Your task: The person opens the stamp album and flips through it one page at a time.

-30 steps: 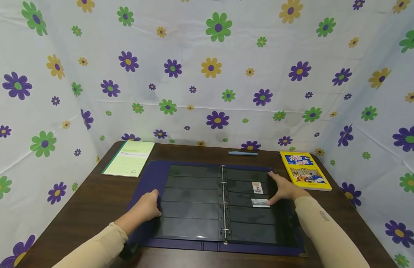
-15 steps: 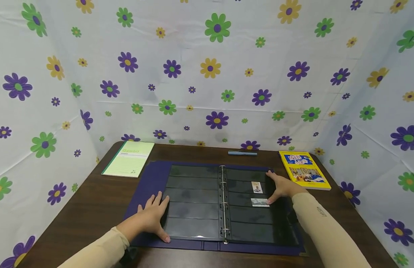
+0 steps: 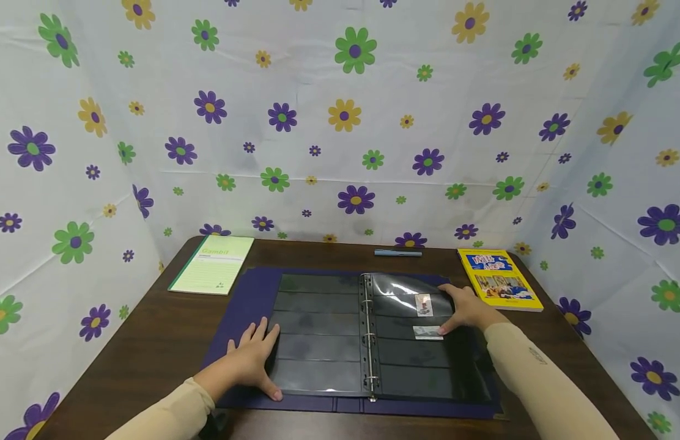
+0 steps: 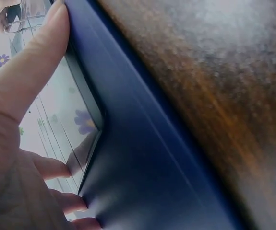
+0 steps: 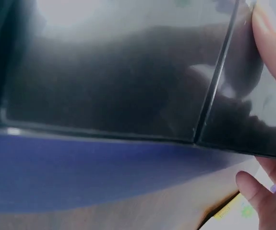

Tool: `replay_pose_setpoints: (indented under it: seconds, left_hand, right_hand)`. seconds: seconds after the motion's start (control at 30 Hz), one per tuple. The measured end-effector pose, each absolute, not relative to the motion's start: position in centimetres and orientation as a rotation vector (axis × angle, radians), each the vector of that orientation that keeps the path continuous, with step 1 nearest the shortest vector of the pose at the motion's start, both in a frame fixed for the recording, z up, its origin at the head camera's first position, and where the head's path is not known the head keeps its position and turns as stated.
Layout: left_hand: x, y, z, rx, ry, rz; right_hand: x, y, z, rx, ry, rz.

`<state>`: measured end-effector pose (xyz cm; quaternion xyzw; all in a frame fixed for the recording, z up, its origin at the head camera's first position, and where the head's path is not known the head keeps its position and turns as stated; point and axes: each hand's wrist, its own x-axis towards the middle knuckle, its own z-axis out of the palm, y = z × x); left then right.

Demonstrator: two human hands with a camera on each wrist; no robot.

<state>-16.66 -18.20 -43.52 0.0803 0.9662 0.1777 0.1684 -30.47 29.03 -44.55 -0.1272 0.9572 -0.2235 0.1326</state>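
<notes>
A purple ring-bound stamp album [image 3: 238,311] lies open on the table. Clear-strip black pages fill both sides, and metal rings [image 3: 369,337] run down the middle. Two small stamps sit in the right page [image 3: 411,353]: an upright one [image 3: 424,305] and a sideways one [image 3: 426,332]. My left hand [image 3: 246,359] rests with fingers spread over the outer edge of the left page [image 3: 318,345], thumb near its lower corner. With my right hand [image 3: 468,310] I pinch the right page's outer edge. In the right wrist view its thumb [image 5: 272,45] lies on top, fingers [image 5: 253,189] below the edge.
A pale green notebook [image 3: 213,264] lies at the back left of the brown table [image 3: 125,360]. At the back stands a blue pen [image 3: 397,252] lying flat, with a yellow book [image 3: 499,281] to its right. Flower-patterned cloth [image 3: 307,134] surrounds the table.
My left hand has gone from loosely curled at the left page's edge to spread flat over it. The upper right page now bends and shines, while my right hand keeps its place.
</notes>
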Motion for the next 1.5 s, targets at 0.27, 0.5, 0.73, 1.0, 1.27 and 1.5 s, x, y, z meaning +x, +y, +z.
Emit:
replay_pose_setpoints:
  seconds: [0.27,0.5,0.73,1.0,1.27,1.5]
  left_hand:
    - [-16.7,-18.2,-43.8,0.236,2.752,0.524]
    - [-16.6,-18.5,-44.0,0.223,2.751,0.493]
    - [-16.4,-18.6,-43.8,0.234,2.764,0.487]
    - [-16.6,-18.5,-43.7,0.236,2.739,0.453]
    - [-16.6,-18.5,-44.0,0.224,2.737,0.452]
    - [-16.8,-18.5,-43.7,0.230,2.735,0.468]
  right_hand:
    - [-29.8,30.1,-44.5,-0.320,2.813,-0.859]
    - [-29.3,30.6,-43.3,-0.088,2.750,-0.924]
    - [-28.9,30.8,-41.0,-0.186,2.575,-1.045]
    - [-29.1,29.8,-35.9,-0.279,2.469,-1.231]
    - [-29.4,26.0,-32.1,-0.385,2.392,-1.344]
    - [-29.3,21.2,-29.8,-0.420,2.411,-1.368]
